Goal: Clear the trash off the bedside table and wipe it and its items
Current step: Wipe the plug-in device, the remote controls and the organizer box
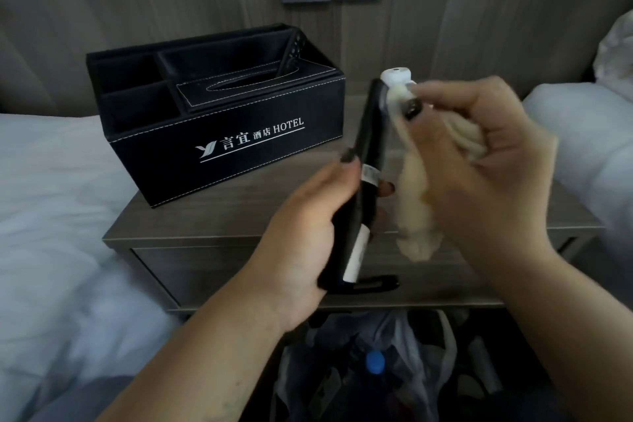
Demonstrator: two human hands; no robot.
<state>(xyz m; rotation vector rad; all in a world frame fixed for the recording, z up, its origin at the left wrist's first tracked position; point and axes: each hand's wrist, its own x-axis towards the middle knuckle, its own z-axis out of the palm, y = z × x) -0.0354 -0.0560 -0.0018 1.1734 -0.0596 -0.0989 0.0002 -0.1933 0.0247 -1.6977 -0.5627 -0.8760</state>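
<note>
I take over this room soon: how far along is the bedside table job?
Done, apparently: no trash shows on the table; a filled bag sits below. In hand: the left hand holds a remote while the right hand rubs it with a cloth. Possibly left: the organizer and tabletop.

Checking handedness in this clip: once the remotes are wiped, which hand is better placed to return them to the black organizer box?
Left, probably. The left hand already grips the remotes and is nearer the organizer box. The right hand is busy holding the cloth.
</note>
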